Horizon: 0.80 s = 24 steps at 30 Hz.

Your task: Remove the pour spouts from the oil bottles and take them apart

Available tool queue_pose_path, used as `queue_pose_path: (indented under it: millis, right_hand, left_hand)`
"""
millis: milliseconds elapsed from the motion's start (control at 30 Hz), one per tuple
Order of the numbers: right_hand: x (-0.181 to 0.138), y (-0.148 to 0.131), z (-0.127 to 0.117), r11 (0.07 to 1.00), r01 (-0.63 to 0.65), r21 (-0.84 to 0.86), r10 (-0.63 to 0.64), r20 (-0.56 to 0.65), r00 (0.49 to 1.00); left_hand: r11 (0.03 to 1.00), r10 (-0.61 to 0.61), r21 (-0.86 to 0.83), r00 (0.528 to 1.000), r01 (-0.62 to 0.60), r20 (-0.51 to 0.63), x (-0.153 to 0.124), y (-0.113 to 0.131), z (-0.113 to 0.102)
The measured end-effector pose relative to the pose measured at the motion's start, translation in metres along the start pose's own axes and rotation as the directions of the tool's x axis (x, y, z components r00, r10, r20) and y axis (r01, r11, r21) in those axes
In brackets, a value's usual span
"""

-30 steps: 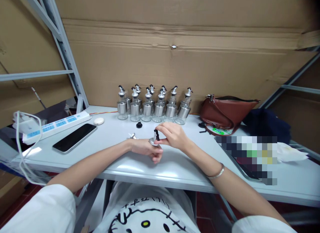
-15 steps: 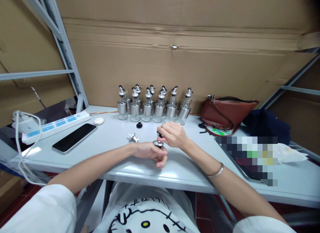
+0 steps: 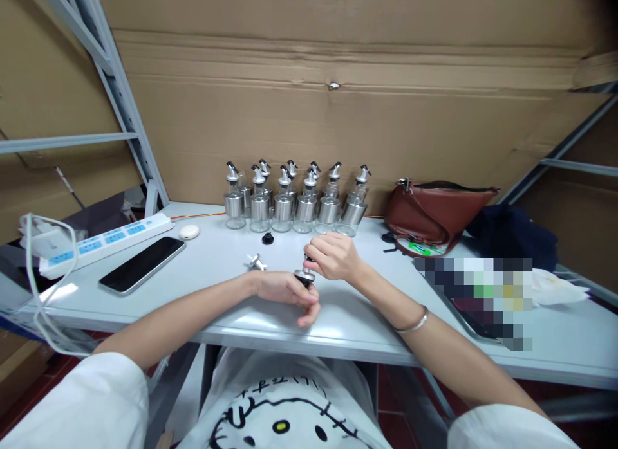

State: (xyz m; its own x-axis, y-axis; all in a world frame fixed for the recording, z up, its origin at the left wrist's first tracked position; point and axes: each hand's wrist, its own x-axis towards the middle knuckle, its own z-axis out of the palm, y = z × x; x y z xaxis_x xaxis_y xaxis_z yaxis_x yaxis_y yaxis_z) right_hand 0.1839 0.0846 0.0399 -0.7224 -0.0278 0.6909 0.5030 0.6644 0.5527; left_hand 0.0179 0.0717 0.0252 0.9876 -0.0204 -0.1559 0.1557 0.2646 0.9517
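My left hand (image 3: 284, 289) rests on the white table (image 3: 203, 269) and pinches a round metal cap (image 3: 305, 276) between its fingers. My right hand (image 3: 333, 256) is closed over the top of that cap, its fingers wrapped round a small black pourer part that is mostly hidden. A loose metal spout piece (image 3: 255, 263) lies just left of my left wrist. A small black stopper (image 3: 267, 238) sits further back.
Several glass dispenser bottles with steel bands (image 3: 294, 201) stand in rows at the back against a cardboard wall. A phone (image 3: 142, 264), a power strip (image 3: 103, 237) and a white oval object (image 3: 188, 231) lie at the left. A brown bag (image 3: 434, 214) sits at the right.
My right hand has come down onto the cap, and the black part that stood up in its fingers is now hidden. My left hand shifted slightly right.
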Motion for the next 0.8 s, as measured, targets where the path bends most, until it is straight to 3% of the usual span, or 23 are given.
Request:
queue_pose_path:
  millis: [267,400,567,700,800]
  right_hand:
    - [-0.003,0.0,0.002,0.988,-0.129,0.081,0.131,-0.023,0.991]
    - [-0.002,-0.002,0.001,0.986,-0.147,0.082,0.149,-0.03,0.988]
    - [-0.002,-0.001,0.001,0.986,-0.144,0.081,0.147,-0.027,0.989]
    - [-0.002,0.0,0.002,0.989,-0.134,0.066,0.131,0.045,0.99]
    - [0.0,0.0,0.002,0.996,-0.085,0.017,0.085,0.004,0.996]
  left_hand:
    - [0.998,0.057,-0.012,0.994,-0.059,-0.097,0.0,-0.009,-0.011]
    - [0.993,0.114,0.018,0.982,-0.113,-0.151,0.0,-0.012,-0.011]
    - [0.994,0.106,0.064,0.962,-0.093,-0.251,0.002,-0.01,-0.005]
    - [0.998,0.06,0.025,0.971,-0.056,-0.23,0.003,-0.009,-0.004]
    - [0.999,0.038,0.042,0.98,-0.03,-0.196,0.003,-0.01,-0.005]
